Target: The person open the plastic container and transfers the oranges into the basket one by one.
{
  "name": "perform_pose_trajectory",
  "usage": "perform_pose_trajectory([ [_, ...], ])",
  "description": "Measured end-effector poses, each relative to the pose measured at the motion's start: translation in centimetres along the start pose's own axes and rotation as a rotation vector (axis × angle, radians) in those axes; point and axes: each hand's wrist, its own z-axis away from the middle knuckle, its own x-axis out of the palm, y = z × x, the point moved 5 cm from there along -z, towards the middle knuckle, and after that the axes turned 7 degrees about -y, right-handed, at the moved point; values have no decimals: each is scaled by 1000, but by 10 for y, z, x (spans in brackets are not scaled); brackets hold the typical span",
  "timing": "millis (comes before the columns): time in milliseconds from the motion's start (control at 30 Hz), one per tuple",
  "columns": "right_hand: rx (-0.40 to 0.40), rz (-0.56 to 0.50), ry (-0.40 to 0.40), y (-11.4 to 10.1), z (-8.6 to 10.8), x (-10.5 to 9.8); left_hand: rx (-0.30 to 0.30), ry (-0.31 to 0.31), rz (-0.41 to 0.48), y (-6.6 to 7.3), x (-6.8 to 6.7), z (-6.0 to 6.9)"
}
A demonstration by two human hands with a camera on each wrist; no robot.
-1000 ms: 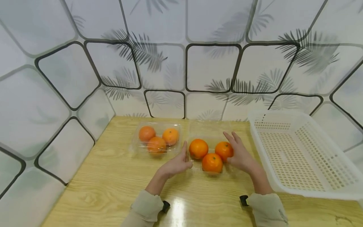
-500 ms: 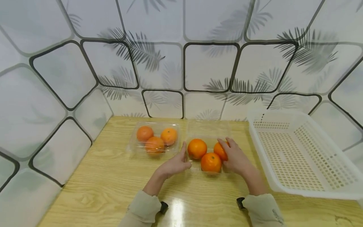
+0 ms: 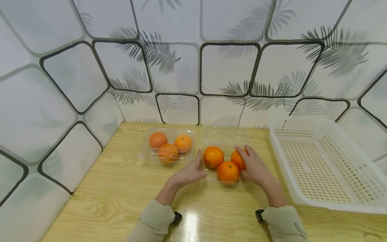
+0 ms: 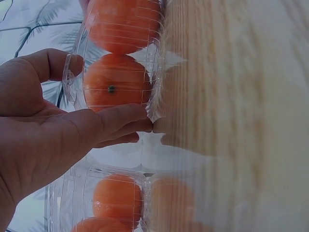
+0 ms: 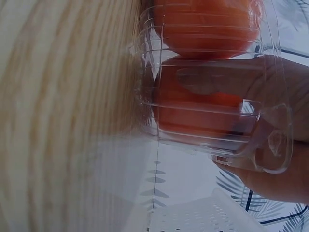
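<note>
Three oranges sit in a clear plastic box whose lid [image 3: 225,135] lies folded back behind it. My right hand [image 3: 257,169] curls over the right-hand orange [image 3: 237,159]; in the right wrist view its thumb [image 5: 198,79] presses on that fruit inside the box wall. The left orange [image 3: 213,157] and front orange [image 3: 228,171] are untouched by it. Along the box's left side, my left hand [image 3: 188,174] has its fingers straight. The left wrist view shows those fingers [image 4: 120,118] against the outside wall and the thumb at the rim.
To the left stands another clear box with three oranges, one in front [image 3: 168,152], under clear plastic. A white perforated basket [image 3: 282,178] is on the right of the wooden table [image 3: 121,201]. Patterned walls stand behind and left.
My right hand has moved leftward from the right orange's side to over it, and its fingers have come down on the fruit. My left hand stays beside the box.
</note>
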Motion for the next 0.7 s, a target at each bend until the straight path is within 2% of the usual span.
perform_pose_trajectory([
  [233,0,9,2,3,3,-2,-9,4,-24,1,2,-5],
  [700,-61,22,-10,-1,1,3,1,28,-68,0,-2,2],
])
